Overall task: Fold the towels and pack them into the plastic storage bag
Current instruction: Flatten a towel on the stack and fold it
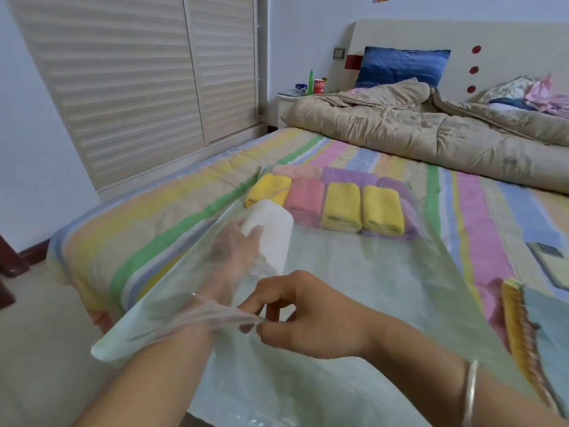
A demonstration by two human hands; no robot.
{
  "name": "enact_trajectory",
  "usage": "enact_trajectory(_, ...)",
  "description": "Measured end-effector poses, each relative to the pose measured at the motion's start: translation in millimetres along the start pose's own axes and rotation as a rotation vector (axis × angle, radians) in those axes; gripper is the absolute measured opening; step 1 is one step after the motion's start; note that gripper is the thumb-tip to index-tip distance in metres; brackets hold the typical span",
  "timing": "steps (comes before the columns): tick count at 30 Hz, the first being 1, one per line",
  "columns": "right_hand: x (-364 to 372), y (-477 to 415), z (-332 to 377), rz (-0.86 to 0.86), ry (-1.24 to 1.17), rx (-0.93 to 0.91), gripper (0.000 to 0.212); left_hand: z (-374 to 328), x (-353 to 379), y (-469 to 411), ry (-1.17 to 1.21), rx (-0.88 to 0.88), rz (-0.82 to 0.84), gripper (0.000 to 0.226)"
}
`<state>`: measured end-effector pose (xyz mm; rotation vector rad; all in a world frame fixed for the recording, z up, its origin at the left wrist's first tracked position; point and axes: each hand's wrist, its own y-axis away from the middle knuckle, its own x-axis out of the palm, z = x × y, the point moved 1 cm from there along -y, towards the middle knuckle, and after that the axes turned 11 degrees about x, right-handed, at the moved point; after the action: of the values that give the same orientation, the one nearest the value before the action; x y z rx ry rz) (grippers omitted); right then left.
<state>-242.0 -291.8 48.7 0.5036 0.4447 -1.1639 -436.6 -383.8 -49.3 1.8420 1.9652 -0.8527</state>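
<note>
Holding a white towel (274,232) inside the bag (354,266)

I see my left hand (237,245) inside the clear bag, reaching in through its near mouth, fingers wrapped on the near end of the white towel. My right hand (311,315) pinches the upper edge of that mouth between thumb and fingers. The bag lies on the bed (147,229). At its far end, folded towels (341,208) in yellow, pink and purple sit side by side. A stack of towels (529,328) lies outside the bag, near right.

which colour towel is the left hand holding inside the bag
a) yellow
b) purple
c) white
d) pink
c: seen through the plastic bag, the left hand grips a white towel.
</note>
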Motion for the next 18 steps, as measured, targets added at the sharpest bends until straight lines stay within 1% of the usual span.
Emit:
enact_trajectory(3,-9,-7,-7,0.178,-0.115,0.055,0.019,5,4,-20,-0.028,0.125,-0.038,0.054)
enact_trajectory(6,-9,-16,-17,0.355,-0.230,0.123,0.025,10,8,-35,-0.078,0.182,-0.065,0.064)
enact_trajectory(7,-10,-19,-21,0.378,-0.295,0.142,0.028,8,10,-34,-0.112,0.190,-0.065,0.062)
enact_trajectory(8,-12,-22,-23,0.356,-0.363,0.150,0.028,5,10,-30,-0.162,0.213,-0.115,0.056)
enact_trajectory(9,-15,-28,-28,0.267,-0.413,0.161,0.027,2,10,-25,-0.231,0.280,-0.198,0.050)
enact_trajectory(10,-19,-36,-36,0.113,-0.420,0.175,0.023,1,14,-20,-0.339,0.388,-0.264,0.048)
enact_trajectory(11,-23,-45,-46,-0.085,-0.356,0.184,0.019,-3,15,-12,-0.462,0.503,-0.293,0.048)
enact_trajectory(12,-28,-54,-59,-0.299,-0.212,0.176,0.016,-2,21,-6,-0.557,0.621,-0.300,0.049)
enact_trajectory(13,-32,-63,-72,-0.495,-0.013,0.156,0.016,-2,27,1,-0.652,0.731,-0.283,0.050)
enact_trajectory(14,-34,-70,-83,-0.627,0.182,0.128,0.020,-6,30,8,-0.739,0.816,-0.254,0.053)
enact_trajectory(15,-35,-75,-92,-0.693,0.337,0.104,0.031,-9,33,17,-0.821,0.836,-0.170,0.059)
enact_trajectory(16,-35,-79,-99,-0.705,0.437,0.113,0.046,-12,37,23,-0.898,0.797,-0.047,0.066)
enact_trajectory(17,-35,-83,-105,-0.685,0.485,0.152,0.062,-12,41,25,-0.956,0.719,0.053,0.072)
enact_trajectory(18,-35,-86,-109,-0.643,0.516,0.211,0.075,-13,45,22,-0.986,0.648,0.075,0.074)
